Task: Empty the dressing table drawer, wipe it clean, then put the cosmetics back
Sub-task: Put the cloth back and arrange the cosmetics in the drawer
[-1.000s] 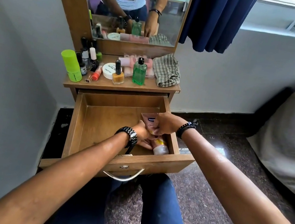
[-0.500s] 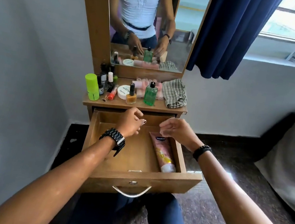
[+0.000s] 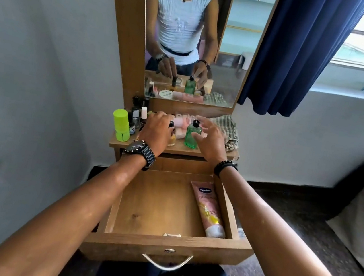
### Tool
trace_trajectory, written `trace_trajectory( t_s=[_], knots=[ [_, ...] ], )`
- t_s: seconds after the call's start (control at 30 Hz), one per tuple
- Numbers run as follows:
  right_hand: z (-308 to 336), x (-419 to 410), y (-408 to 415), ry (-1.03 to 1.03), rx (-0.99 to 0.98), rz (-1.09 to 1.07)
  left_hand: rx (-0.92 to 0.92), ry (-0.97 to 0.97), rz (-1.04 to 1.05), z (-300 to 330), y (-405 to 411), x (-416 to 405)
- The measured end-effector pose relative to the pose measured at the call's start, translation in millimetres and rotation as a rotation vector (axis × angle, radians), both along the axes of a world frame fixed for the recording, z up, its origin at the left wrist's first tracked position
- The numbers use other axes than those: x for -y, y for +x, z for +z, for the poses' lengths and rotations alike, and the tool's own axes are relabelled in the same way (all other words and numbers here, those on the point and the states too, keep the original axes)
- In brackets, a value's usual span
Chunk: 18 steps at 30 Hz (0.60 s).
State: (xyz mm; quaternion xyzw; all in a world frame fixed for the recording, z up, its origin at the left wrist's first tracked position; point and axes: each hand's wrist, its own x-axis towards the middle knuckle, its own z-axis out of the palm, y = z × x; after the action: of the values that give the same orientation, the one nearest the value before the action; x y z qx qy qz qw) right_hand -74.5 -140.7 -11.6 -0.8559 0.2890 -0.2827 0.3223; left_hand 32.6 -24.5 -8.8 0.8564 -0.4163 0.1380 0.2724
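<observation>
The wooden drawer (image 3: 168,241) is pulled out; a pink lotion tube (image 3: 208,209) lies along its right wall and nothing else shows inside. Both hands are up over the dressing table top (image 3: 200,153). My left hand (image 3: 154,133) curls over a small amber bottle (image 3: 171,140), fingers closed at its black cap. My right hand (image 3: 211,139) is spread open just right of a green bottle (image 3: 191,136), thumb close to it; the hand is blurred.
On the top stand a lime-green container (image 3: 121,124), several small dark bottles (image 3: 136,117), pink packs (image 3: 181,123) and a checked cloth (image 3: 226,130). A mirror (image 3: 233,51) rises behind. Blue curtain (image 3: 294,48) and grey bedding (image 3: 363,222) are at right.
Both hands rose from the drawer to the table top. The left came down on the amber bottle, the right arrived beside the green bottle. The pink tube stays in the drawer.
</observation>
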Motion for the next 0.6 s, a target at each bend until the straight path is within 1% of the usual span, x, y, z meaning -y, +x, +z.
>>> trace_trajectory(
  t_s=[0.13, 0.27, 0.33, 0.4, 0.47, 0.5, 0.6],
  knots=[
    [-4, 2, 3, 0.051, -0.005, 0.003, -0.094, -0.072, -0.016, -6, 0, -1],
    [-4, 3, 0, 0.136, 0.005, 0.051, -0.112, -0.101, -0.04, -7, -2, -5],
    [-3, 3, -5, 0.189, 0.033, 0.063, -0.131, -0.133, -0.065, -7, -4, -9],
    [0, 1, -15, 0.254, 0.079, 0.091, -0.198, -0.18, -0.092, -5, -8, -17],
    [1, -3, -28, 0.308, 0.071, 0.155, -0.322, -0.19, -0.147, -4, -16, -29],
    [1, -4, -35, 0.337, 0.029, 0.192, -0.417, -0.166, -0.185, -3, -20, -35],
    [-10, -13, -52, 0.457, -0.104, 0.292, -0.788, -0.069, -0.313, -15, -30, -53]
  ],
)
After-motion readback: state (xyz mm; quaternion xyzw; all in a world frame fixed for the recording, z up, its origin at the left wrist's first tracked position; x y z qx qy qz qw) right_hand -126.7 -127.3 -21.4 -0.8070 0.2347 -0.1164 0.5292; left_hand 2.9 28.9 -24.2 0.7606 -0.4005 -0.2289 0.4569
